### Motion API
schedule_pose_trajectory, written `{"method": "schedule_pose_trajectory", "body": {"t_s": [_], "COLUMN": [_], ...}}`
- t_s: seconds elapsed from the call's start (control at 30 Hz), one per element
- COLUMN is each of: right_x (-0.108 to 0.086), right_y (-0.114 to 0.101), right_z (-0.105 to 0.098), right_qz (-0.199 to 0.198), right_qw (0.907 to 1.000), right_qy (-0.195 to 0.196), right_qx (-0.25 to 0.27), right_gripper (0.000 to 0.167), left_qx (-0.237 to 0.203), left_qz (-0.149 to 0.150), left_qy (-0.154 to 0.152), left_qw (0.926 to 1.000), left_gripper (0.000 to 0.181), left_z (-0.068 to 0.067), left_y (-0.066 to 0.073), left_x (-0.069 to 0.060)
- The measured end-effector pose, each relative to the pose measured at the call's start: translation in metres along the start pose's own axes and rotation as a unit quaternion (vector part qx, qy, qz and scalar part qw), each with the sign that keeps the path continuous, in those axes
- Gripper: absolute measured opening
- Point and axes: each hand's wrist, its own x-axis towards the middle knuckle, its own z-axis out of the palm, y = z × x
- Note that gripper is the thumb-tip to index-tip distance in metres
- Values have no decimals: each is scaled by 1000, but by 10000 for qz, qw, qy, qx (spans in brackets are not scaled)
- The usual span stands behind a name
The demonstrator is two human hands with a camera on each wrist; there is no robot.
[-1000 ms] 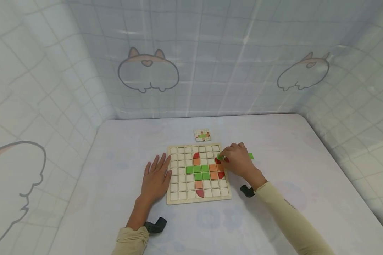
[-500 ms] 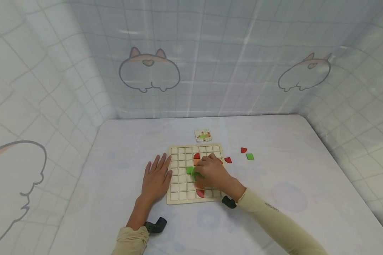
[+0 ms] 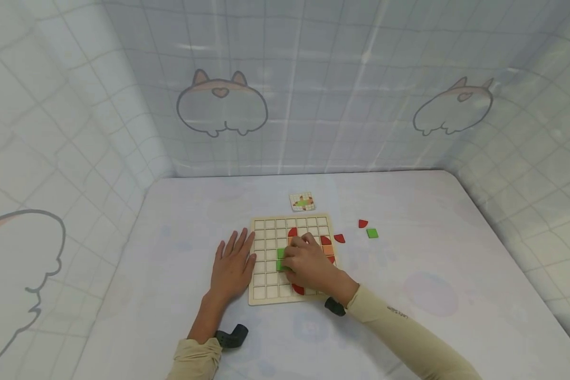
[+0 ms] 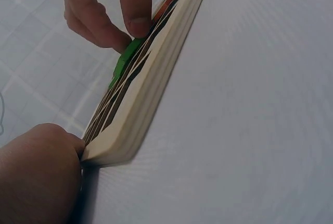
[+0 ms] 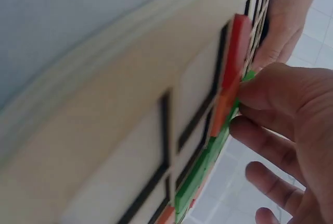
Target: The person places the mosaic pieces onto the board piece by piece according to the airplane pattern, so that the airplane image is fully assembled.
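Note:
A wooden grid board (image 3: 265,293) lies on the table with green, orange and red tiles in its cells. My left hand (image 3: 231,269) rests flat at the board's left edge, thumb and fingertips against the frame. Over the middle of the board, my right hand (image 3: 311,265) pinches a green square tile (image 3: 279,265) at a cell just below another green square (image 3: 281,253). In the left wrist view, thumb and finger meet at the green tiles (image 4: 122,63). The right hand hides several tiles in the head view. A red quarter-circle tile (image 5: 237,52) shows in the right wrist view.
Right of the board lie two loose red quarter-circle tiles, one nearer (image 3: 339,238) and one farther (image 3: 363,224), and a loose green square (image 3: 372,233). A small pattern card (image 3: 302,201) lies behind the board. Patterned curtains (image 3: 313,105) enclose the table.
The right hand has moved left from the board's right edge to its middle, carrying a green square tile, then slightly farther left and down. The left hand has stayed in place.

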Motion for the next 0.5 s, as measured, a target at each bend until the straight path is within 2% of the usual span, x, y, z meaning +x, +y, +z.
{"method": "schedule_pose_trajectory", "body": {"t_s": [0.2,0.33,0.5], "right_x": [3,2,0], "right_y": [-2,-2,0], "right_z": [3,3,-1], "right_qz": [-12,-51,-33], "right_qw": [9998,9994,9979], "right_qy": [-83,-278,-365], "right_qx": [192,193,537], "right_gripper": [20,14,14], "left_qx": [-36,-38,-26], "left_qz": [55,78,29], "left_qy": [121,112,75], "left_qw": [9999,9999,10000], "left_gripper": [56,56,56], "left_z": [2,4,4], "left_y": [-2,-2,-1], "left_x": [0,0,-1]}}
